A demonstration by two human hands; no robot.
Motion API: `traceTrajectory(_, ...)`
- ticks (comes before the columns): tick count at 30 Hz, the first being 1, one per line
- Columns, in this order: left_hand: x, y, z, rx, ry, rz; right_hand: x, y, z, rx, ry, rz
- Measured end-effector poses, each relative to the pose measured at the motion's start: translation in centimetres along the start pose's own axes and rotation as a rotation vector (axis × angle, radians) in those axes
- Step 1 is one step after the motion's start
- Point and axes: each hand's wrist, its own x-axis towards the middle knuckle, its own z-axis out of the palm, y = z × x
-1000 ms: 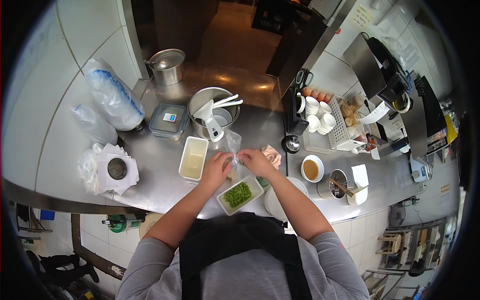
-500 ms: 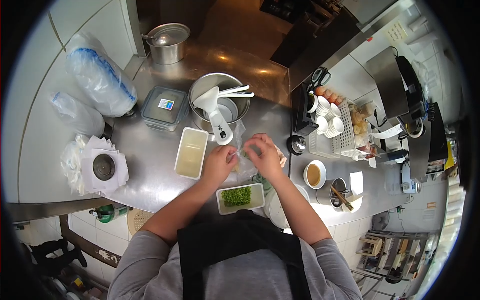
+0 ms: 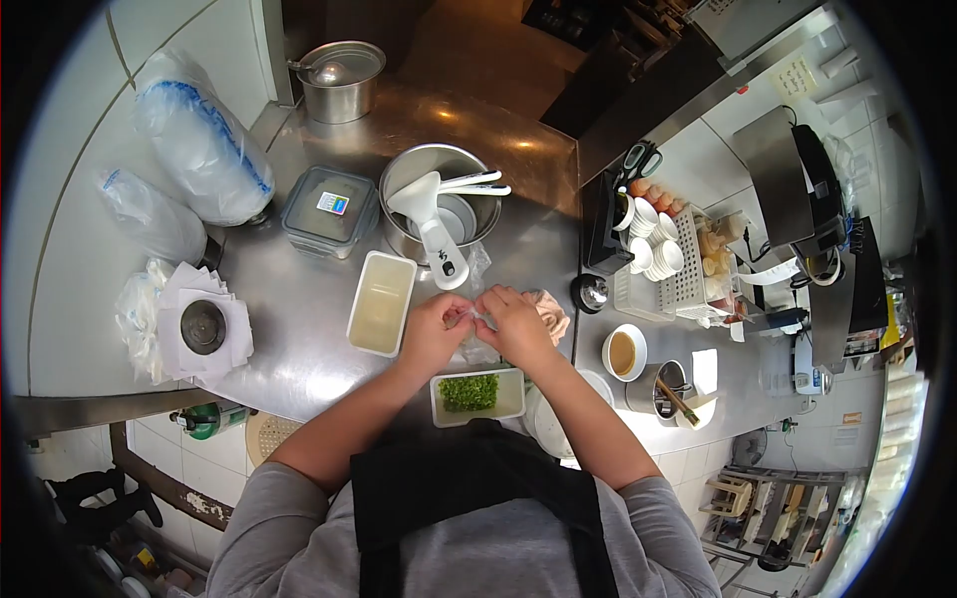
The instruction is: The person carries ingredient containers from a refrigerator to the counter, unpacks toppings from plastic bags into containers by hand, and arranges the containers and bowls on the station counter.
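Pinching the thin, clear plastic bag [image 3: 478, 350] between left hand [image 3: 445, 327] and right hand [image 3: 510, 323], over the shiny metal table [image 3: 299, 319], just past the white oblong tub [image 3: 512, 393] of chopped green bits [image 3: 469, 393]. Bunched up already; can't tell if tied.

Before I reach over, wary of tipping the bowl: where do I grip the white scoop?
Take the white scoop by its handle, probably from your side: that end juts past the rim of the bowl toward you; the wide head points away.
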Motion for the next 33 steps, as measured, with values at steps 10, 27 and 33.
traceTrajectory(10, 0.2, 0.9, -1.1, 0.079, -0.024, -0.015, 0.1, -1.5, 0.2, 0.127, 0.152, -0.158)
traceTrajectory(27, -0.7, 0.3, -0.2, -0.055, -0.061, -0.147, -1.1, -0.3, 1.0, 0.203, 0.038, -0.136)
traceTrajectory(33, -0.6, 1.4, 0.0, 0.224, -0.007, 0.112, -1.0, -0.4, 0.8, 0.255, 0.006, -0.073)
